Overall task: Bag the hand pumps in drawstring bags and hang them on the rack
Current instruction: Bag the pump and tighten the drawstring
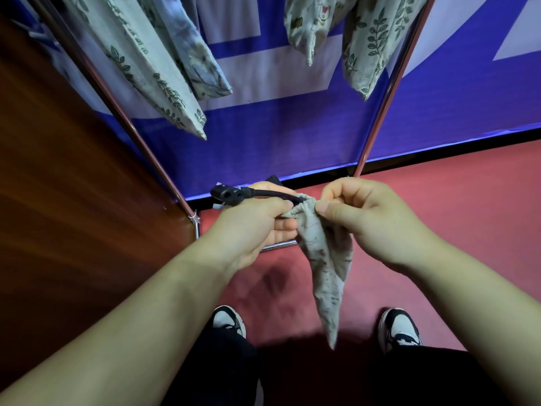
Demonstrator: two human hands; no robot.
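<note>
Hand pump (234, 195), black, stuck out of the gathered mouth of a pale printed drawstring bag (322, 259) toward 9 o'clock, its head and a length of hose in the open. How much of it lay inside the cloth could not be told. The person's left hand (257, 227) gripped the rim of the mouth on the side where the hose emerged, fingers curled on the cloth and the hose lying across the thumb. The right hand (360, 218), at 3 o'clock of the mouth, pinched the bunched rim between thumb and forefinger, its other fingers curled in. The hands met at mid-view, and the bag drooped from them to a limp point toward 6 o'clock, between two black-and-white shoes (228, 320) on the red floor (439, 200). Beyond stood the chrome rack (380, 112), its uprights slanting away to 11 and 1 o'clock. Four bags hung between them: a leaf-print bag (152, 71) and a blue floral bag (193, 54) at 11 o'clock, a flowered bag (307, 27) at 12 and a second leaf-print bag (371, 48) at 1. A blue and white banner (292, 136) ran behind the rack, and a brown wooden panel (73, 171) filled 9 o'clock.
</note>
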